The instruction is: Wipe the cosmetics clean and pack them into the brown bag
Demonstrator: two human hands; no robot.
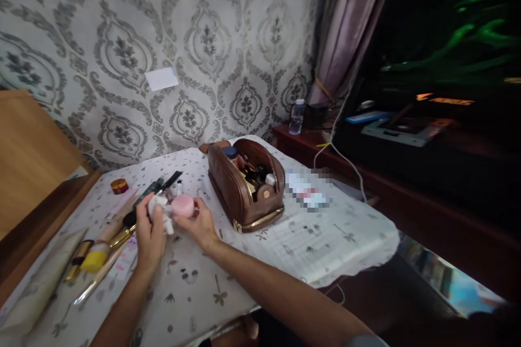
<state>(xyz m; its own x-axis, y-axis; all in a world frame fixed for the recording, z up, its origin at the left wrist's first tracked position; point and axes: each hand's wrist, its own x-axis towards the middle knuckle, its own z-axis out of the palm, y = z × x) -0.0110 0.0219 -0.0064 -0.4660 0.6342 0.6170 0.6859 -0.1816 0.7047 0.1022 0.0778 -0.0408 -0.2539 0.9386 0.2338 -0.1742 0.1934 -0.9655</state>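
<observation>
Bag (230, 198), blue-capped bottle (230, 154) inside, pink container (183, 205) held

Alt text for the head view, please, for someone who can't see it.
A person holds crumpled white tissue in the left hand and a round pink item in the right hand, close together over a white patterned cloth. An open brown bag holding small items stands to their right; assorted cosmetics lie to the left.

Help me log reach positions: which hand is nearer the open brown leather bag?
Right. The right hand, holding a round pink container, is just left of the bag in the picture, not touching it; the left hand, holding crumpled white material, is farther left.
</observation>
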